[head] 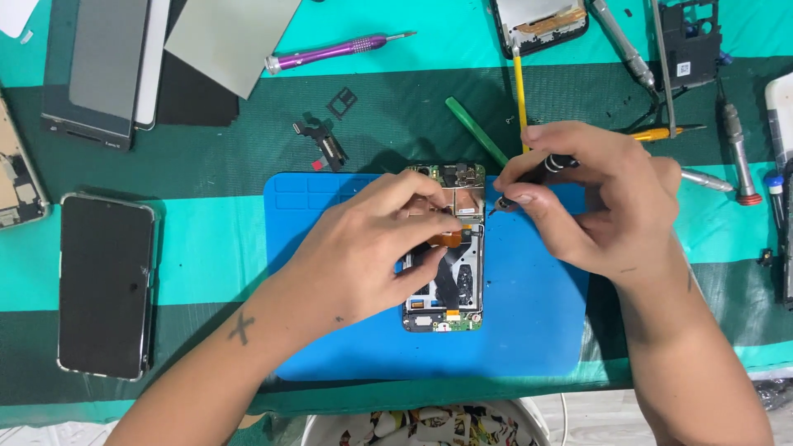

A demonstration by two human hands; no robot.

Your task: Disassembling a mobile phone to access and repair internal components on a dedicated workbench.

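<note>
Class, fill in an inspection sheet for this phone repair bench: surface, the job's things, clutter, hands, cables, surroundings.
Surface: blue mat on a green and teal striped cloth.
Job's things: opened phone, circuit boards exposed, lying on the mat.
Clutter: purple screwdriver, green pry stick, intact phone, small loose parts, more tools at right.
Hands: left hand presses on the opened phone; right hand grips a black tool with its tip at the phone's upper edge.
Cables: orange flex strip inside the phone.
Surroundings: patterned container at the near edge.
</note>
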